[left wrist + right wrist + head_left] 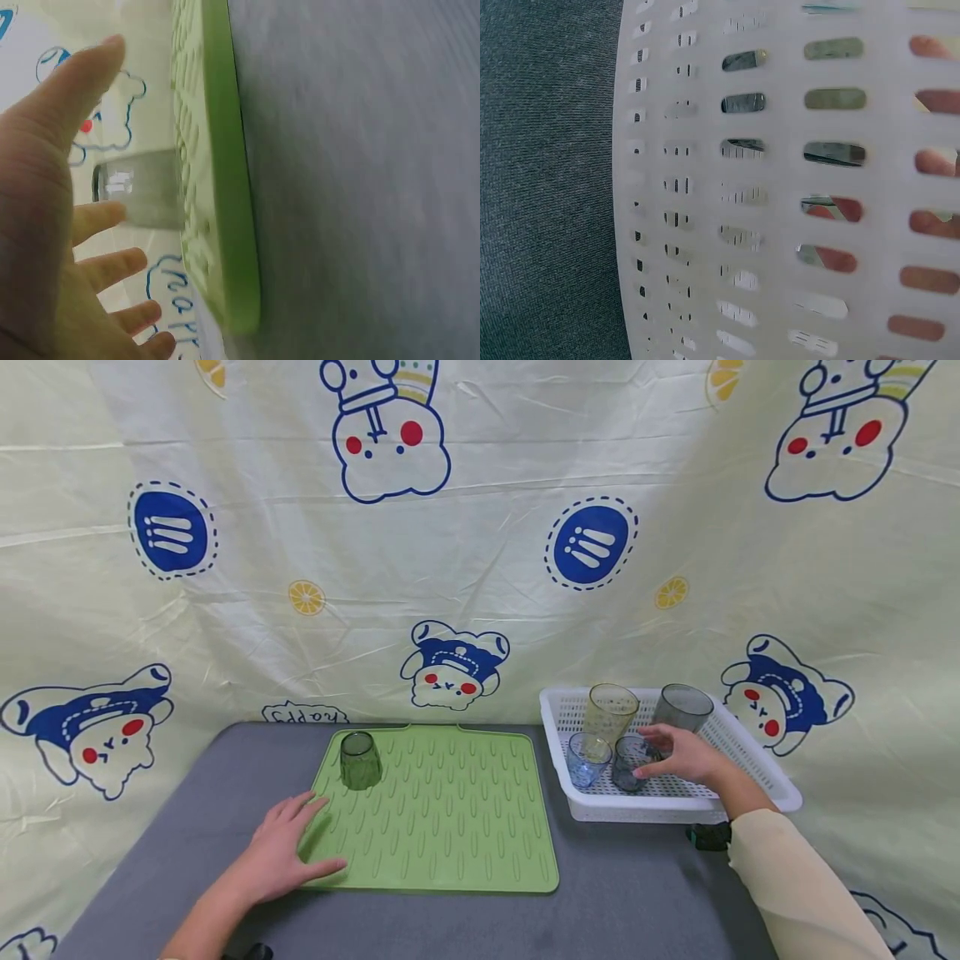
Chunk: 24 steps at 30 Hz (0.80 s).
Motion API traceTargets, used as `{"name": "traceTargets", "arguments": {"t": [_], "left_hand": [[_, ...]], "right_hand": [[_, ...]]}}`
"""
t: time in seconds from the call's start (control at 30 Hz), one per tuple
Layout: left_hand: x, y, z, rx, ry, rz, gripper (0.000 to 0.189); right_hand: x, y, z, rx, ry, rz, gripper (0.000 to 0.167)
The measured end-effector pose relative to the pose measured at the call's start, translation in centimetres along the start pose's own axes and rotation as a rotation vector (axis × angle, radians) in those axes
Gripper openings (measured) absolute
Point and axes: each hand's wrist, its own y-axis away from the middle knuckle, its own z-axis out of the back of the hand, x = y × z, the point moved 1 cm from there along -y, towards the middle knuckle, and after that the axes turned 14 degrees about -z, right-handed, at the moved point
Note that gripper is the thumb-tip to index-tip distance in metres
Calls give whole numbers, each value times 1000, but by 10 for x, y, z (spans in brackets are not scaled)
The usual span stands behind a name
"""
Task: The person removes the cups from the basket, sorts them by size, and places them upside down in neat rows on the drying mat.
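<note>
A dark grey-blue glass (627, 777) is in the white perforated basket (675, 810). My right hand (686, 756) grips it from the right, thumb across its front and fingers around its back near the rim. Through slots in the basket wall (780, 225), the right wrist view shows only bits of the hand and glass. My left hand (281, 852) is spread at the left edge of the green ridged mat (450, 827), holding nothing. On the mat's far left part stands a green-tinted glass (361, 764), beyond the left fingers (112, 270).
The basket also holds a light blue glass (587, 764), a taller yellowish glass (609, 714) and a taller grey glass (684, 706). Mat and basket rest on a grey cloth-covered table (622, 893). A printed curtain (480, 552) hangs behind.
</note>
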Motion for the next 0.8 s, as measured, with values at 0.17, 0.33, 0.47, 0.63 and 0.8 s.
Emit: {"name": "traceTargets", "arguments": {"t": [0.17, 0.33, 0.47, 0.63, 0.8], "left_hand": [[-11, -10, -8, -58, 72, -59, 94], [-19, -19, -19, -96, 140, -98, 92], [-27, -26, -25, -110, 175, -109, 91], [-38, -35, -31, -140, 215, -130, 89], [-48, -45, -35, -156, 287, -123, 88]], "right_hand": [[1, 0, -1, 17, -3, 1, 95], [3, 2, -1, 24, 0, 16, 95], [2, 0, -2, 37, -6, 17, 96], [1, -1, -2, 52, -16, 43, 94], [2, -1, -2, 49, -11, 43, 92]]}}
